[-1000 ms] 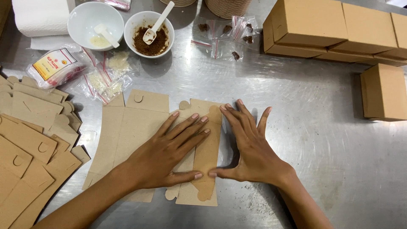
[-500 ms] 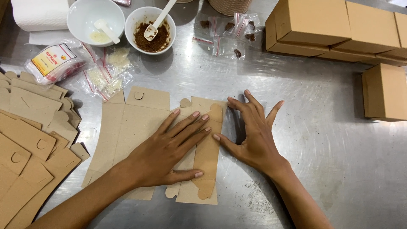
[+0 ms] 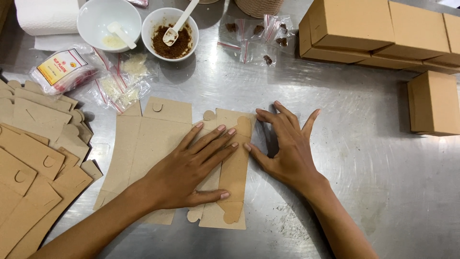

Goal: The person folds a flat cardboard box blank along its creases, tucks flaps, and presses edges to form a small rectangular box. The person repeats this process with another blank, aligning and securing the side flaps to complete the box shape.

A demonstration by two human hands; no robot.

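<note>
On the brushed steel counter (image 3: 364,144) we see a flat, unfolded brown cardboard box blank (image 3: 158,144) lying at centre, its right-hand panel folded over into a narrow strip with rounded tabs at both ends. Our left hand (image 3: 189,170) lies palm down on the blank, fingers (image 3: 215,139) spread and stretched flat across the fold, thumb out toward the near edge; it pinches nothing. Our right hand (image 3: 287,153) rests palm down on the bare counter just beside the blank's right edge, fingers spread wide, the thumb tip touching or nearly touching the folded strip; we cannot tell which. To the left, a loose stack of the same brown cardboard blanks (image 3: 33,163) overlaps the counter edge. Beyond the blank sit small clear zip bags of pale crumbs (image 3: 124,81), a sealed clear packet with a yellow and red label (image 3: 62,72), a white bowl with a white spoon and pale residue (image 3: 109,24), and a white bowl of brown powder with a white scoop (image 3: 170,33). A white paper towel roll (image 3: 45,17) lies at far left. Small clear bags with dark pieces (image 3: 258,41) lie near the far edge. Assembled brown cardboard boxes (image 3: 383,31) are stacked at far right, one more closed brown box (image 3: 433,103) standing apart, nearer us.
</note>
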